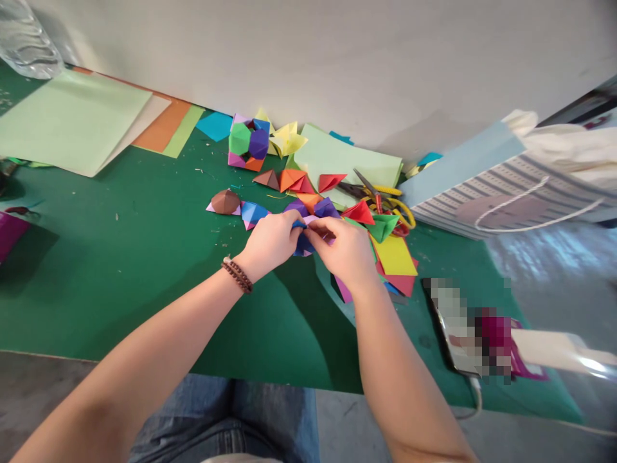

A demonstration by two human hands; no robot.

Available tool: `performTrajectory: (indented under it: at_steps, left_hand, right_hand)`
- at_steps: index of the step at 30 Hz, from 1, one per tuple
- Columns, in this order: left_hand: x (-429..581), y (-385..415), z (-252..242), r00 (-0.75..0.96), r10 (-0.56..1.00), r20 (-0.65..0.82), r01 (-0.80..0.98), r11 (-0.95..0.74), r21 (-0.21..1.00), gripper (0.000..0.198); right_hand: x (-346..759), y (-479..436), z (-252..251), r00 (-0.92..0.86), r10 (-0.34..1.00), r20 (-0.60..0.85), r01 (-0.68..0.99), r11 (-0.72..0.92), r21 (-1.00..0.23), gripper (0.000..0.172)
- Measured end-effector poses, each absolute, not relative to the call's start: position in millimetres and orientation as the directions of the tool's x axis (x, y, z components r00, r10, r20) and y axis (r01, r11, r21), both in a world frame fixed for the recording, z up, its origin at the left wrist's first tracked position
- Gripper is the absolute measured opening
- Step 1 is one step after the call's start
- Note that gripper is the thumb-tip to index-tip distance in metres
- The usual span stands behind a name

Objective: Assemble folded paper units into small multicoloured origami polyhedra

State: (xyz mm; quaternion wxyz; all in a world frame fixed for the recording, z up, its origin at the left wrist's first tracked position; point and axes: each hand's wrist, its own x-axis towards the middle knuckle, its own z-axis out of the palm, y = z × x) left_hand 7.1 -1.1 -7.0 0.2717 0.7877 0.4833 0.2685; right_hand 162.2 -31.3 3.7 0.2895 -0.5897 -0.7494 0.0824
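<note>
My left hand [270, 243], with a beaded bracelet at the wrist, is closed with its fingertips pinching a blue folded paper piece [303, 245]. The fingertips of my right hand [346, 252] meet it there, also pinched on this piece; part of it is hidden by the fingers. Just left of the hands lie a blue and pink folded unit [253, 213] and a brown domed paper piece [225, 202]. Purple folded paper [326, 208] sits right behind the fingers, with red [359, 212] and green [384, 227] folded pieces to the right.
A multicoloured paper ball [249, 143] stands at the back. Scissors and pliers with yellow handles [402, 211] lie at the right, near yellow paper [395, 256]. A striped bag [482, 186] and a phone [446, 328] occupy the right side. Pale green sheets [72, 119] lie back left.
</note>
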Motion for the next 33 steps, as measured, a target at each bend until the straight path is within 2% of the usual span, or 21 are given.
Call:
performTrajectory:
  at_steps: [8,13,18,24,27,33]
  left_hand:
    - [5,2,-11,0.381,0.908,0.176,0.566,-0.38,0.732,0.019]
    - [3,3,-8,0.413,0.892,0.184,0.517,-0.396,0.758,0.011]
    - [-1,7,-5,0.413,0.892,0.182,0.502,-0.39,0.772,0.007]
    - [-2,6,-1,0.359,0.894,0.268,0.571,-0.438,0.694,0.009]
    - [-1,7,-2,0.367,0.891,0.267,0.587,-0.445,0.676,0.011]
    - [-3,9,-2,0.453,0.857,0.246,0.661,-0.508,0.553,0.018]
  right_hand:
    - [162,-29,1,-0.214,0.912,0.351,0.871,0.341,-0.354,0.008]
    - [163,-26,0,-0.24,0.896,0.373,0.862,0.373,-0.342,0.011]
    - [160,-24,1,-0.226,0.906,0.358,0.822,0.375,-0.429,0.014]
    - [156,-21,2,-0.038,0.964,0.264,0.709,0.212,-0.673,0.013]
    - [156,-21,2,-0.037,0.961,0.275,0.715,0.218,-0.664,0.014]
    - [156,-20,-1,-0.03,0.934,0.356,0.77,0.249,-0.588,0.013]
